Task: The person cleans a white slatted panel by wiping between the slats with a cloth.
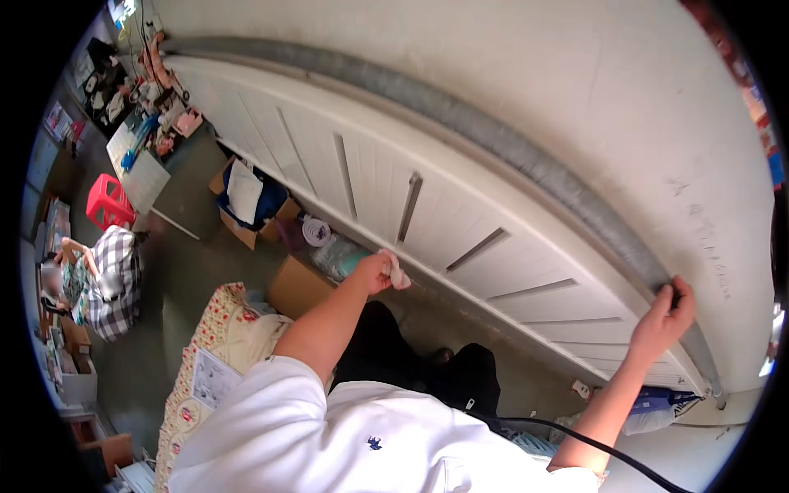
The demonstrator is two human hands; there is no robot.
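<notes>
A small pinkish-white cloth (397, 271) is bunched in the fingers of my left hand (376, 273), just in front of the lower edge of a white slotted panel (370, 177). Along the panel's top runs a long grey pipe (493, 135). My right hand (664, 316) is at the pipe's right part, with the thumb and fingers closed round a small dark thing I cannot make out. The wall (625, 107) behind the pipe bears faint handwriting.
An open cardboard box (238, 234) with dark blue material stands by the panel. A patterned cloth (185, 403) lies at the lower left. Further left are a red stool (109, 202) and a person in a checked garment (115, 287). A black cable (575, 434) crosses my right arm.
</notes>
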